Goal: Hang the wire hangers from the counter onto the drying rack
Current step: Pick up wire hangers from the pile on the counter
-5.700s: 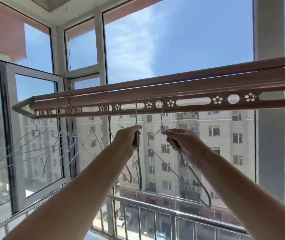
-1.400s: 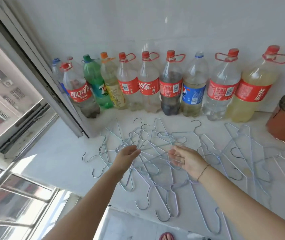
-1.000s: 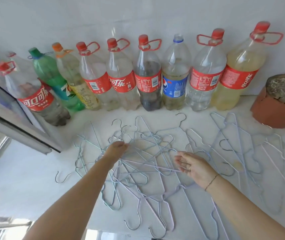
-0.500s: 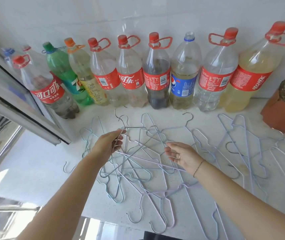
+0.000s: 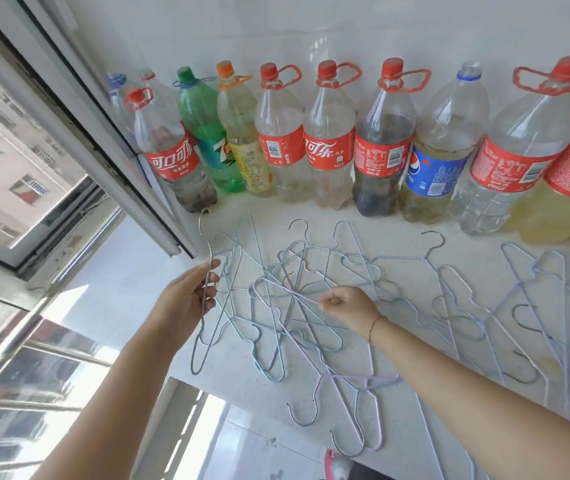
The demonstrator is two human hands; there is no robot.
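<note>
one wire hanger (image 5: 207, 308) is gripped edge-on in the left hand (image 5: 186, 303), the fingers (image 5: 211, 271) curled shut round its neck and its lower end apparently just clear of the tabletop (image 5: 394, 424). the right hand (image 5: 347, 306) is pinched closed on a lilac hanger (image 5: 288, 289) in the middle of the heap of hangers (image 5: 311, 299), which is spread across the tabletop from centre to far right. the drying rack is not in view. for a clean pick, the pinched wire is best lifted slowly and straight up, since hooks and shoulders are crossed over one another and neighbours look likely to be dragged along; a small shake should free them. a row of big plastic bottles (image 5: 383, 143) is stood along the far wall, close behind the heap, and could be knocked by a swinging hook. the open window frame (image 5: 103, 143) juts in at the left, just beside the raised hanger, so the turn toward the rack should be kept clear of it.
</note>
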